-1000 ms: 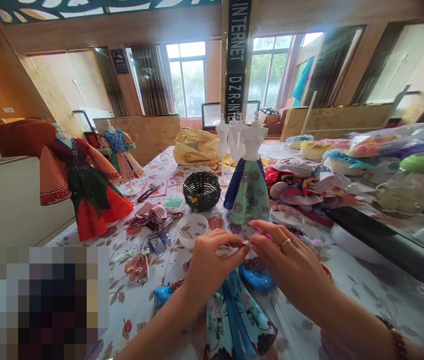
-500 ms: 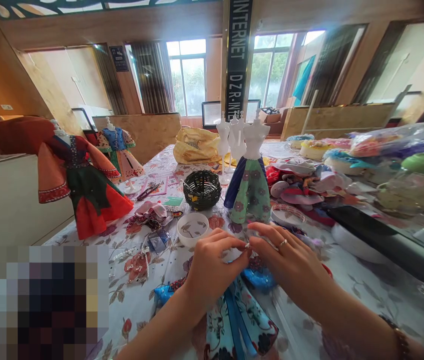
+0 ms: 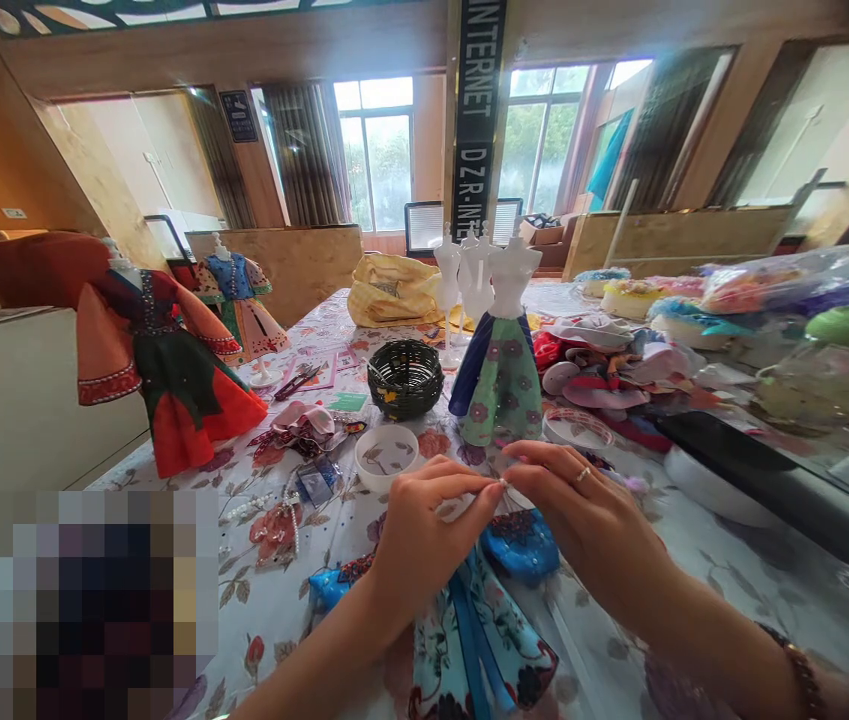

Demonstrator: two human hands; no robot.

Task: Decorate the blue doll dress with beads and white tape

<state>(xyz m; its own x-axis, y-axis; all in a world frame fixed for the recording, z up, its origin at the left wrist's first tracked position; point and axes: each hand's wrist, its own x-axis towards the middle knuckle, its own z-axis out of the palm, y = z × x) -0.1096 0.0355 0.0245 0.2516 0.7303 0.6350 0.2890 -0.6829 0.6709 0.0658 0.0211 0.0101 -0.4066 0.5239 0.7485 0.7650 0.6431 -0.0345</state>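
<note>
My left hand pinches thumb and forefinger together above a small doll dress. At its fingertips is a tiny white bead-like piece, too small to make out well. My right hand, with a ring on one finger, is closed in a pinch at the same spot, its other fingers loosely bent. Below both hands lies the doll dress, with a light-blue floral skirt, a blue ribbon down its middle and shiny blue sleeves. My hands partly hide its top.
A white mannequin in a green flowered skirt stands ahead. Left of it are a dark woven basket and a white round dish. Dressed dolls stand at left. A black phone-like slab and fabric pieces lie right.
My right hand has shifted slightly right and turned, uncovering more of the blue sleeve. My left fingertips have moved a little, still pinched. The dress lies as before.
</note>
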